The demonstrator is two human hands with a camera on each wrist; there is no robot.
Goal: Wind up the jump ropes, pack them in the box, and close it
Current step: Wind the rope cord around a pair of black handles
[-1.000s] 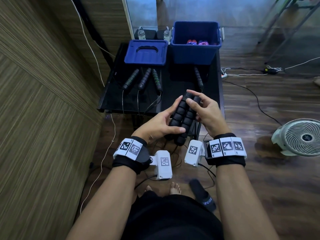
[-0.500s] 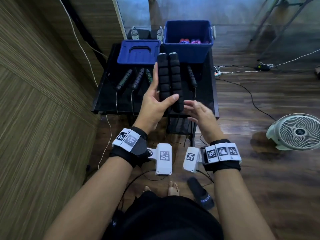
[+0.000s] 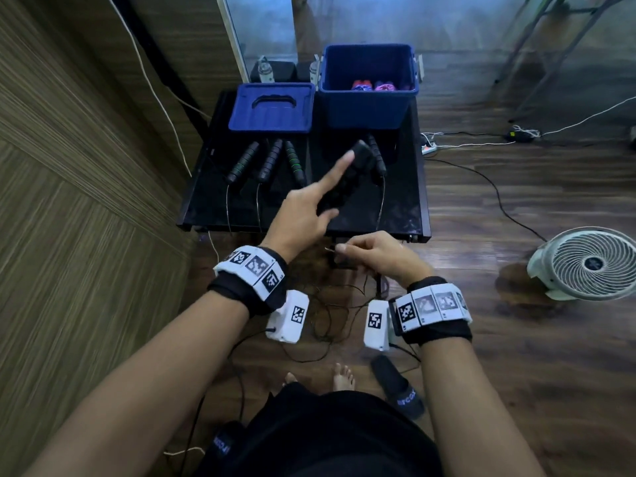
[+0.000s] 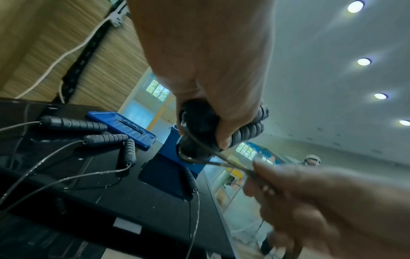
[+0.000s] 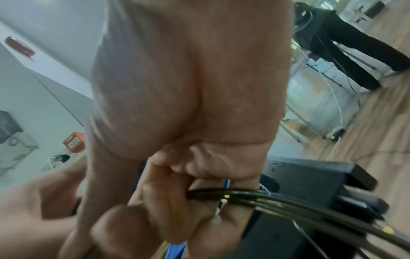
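My left hand (image 3: 328, 192) grips a pair of black ribbed jump-rope handles (image 3: 347, 177) above the black table (image 3: 206, 208), its index finger stretched out along them. Their thin cord (image 4: 221, 159) runs down to my right hand (image 3: 344, 251), which pinches several strands of it (image 5: 239, 194) just off the table's front edge. The open blue box (image 3: 368, 108) stands at the table's back right with red and purple ropes (image 3: 373, 86) inside. Its blue lid (image 3: 272, 111) lies to the left of it.
More black handles lie on the table: three (image 3: 270, 161) in front of the lid, one (image 3: 377, 156) in front of the box, their cords hanging over the front edge. A white fan (image 3: 588, 263) stands on the floor at right. A slipper (image 3: 395, 387) and cables lie near my feet.
My left hand has lowered the paired handles and tilted them to the right. My right hand has drawn back toward me and taken hold of the cord below the handles.
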